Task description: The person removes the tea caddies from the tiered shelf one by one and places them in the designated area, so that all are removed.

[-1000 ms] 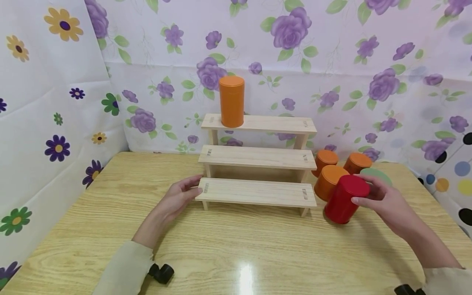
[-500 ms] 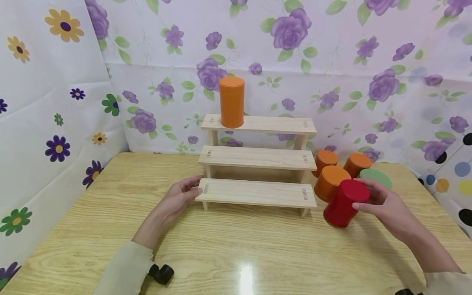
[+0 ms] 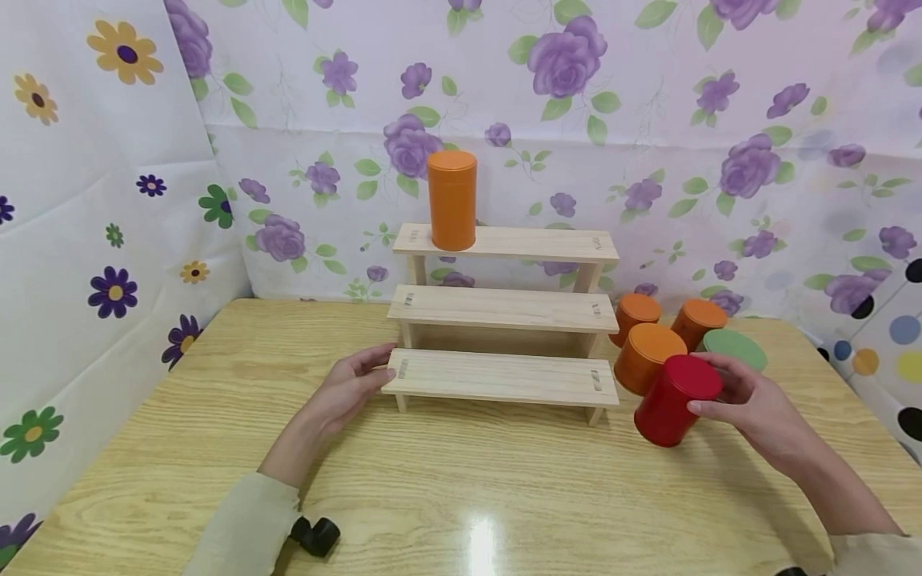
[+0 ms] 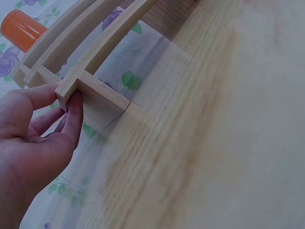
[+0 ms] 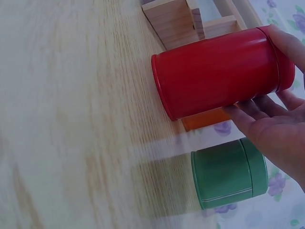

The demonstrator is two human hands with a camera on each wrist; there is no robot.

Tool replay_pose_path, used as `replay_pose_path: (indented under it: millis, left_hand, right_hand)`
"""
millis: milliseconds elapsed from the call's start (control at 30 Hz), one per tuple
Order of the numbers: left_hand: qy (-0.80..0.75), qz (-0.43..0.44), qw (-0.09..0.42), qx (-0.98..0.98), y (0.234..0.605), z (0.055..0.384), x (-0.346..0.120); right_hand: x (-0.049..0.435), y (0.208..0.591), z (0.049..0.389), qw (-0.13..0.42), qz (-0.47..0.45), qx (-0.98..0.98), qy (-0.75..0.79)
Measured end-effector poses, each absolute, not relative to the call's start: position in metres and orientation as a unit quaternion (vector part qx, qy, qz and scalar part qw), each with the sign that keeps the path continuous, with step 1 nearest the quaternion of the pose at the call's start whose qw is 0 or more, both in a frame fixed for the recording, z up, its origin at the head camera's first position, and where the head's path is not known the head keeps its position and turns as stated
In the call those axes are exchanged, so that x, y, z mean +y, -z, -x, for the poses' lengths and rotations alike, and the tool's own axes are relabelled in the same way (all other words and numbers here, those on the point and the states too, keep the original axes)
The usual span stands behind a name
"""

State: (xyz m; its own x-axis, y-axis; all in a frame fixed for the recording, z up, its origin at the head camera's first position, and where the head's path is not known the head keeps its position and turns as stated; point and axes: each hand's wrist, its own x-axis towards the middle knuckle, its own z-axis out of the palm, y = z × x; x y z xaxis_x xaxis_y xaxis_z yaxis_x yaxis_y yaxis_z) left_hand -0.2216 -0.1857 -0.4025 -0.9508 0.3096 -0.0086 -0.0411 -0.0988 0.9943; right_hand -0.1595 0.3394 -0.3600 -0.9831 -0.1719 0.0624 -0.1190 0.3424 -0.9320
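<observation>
A red lidded canister is held near its top by my right hand, thumb on the near side and fingers behind; it leans slightly. In the right wrist view the red canister spans the upper middle, the hand gripping its lid end. My left hand pinches the left end of the lowest step of a three-tier wooden shelf. The left wrist view shows the left hand's thumb and fingers on that step's corner. A tall orange canister stands on the top tier, toward the left.
Several shorter canisters stand right of the shelf: orange ones and a green one, partly behind the red canister and right hand. The wooden tabletop ends at flowered cloth behind and at the sides.
The red canister and my right hand have shifted slightly toward me. My left hand stays on the shelf's end.
</observation>
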Motion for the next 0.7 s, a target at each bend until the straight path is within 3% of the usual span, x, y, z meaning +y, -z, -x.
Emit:
replay_pose_path:
  millis: [300, 700]
  left_hand:
    - [-0.732, -0.097, 0.119, 0.664, 0.4022, 0.221, -0.1857]
    - [-0.734, -0.094, 0.115, 0.663, 0.4014, 0.2208, -0.1839]
  right_hand:
    - [0.342, 0.3633, 0.1594, 0.044, 0.095, 0.788, 0.607]
    - [0.3405, 0.3614, 0.1566, 0.01, 0.082, 0.839, 0.538]
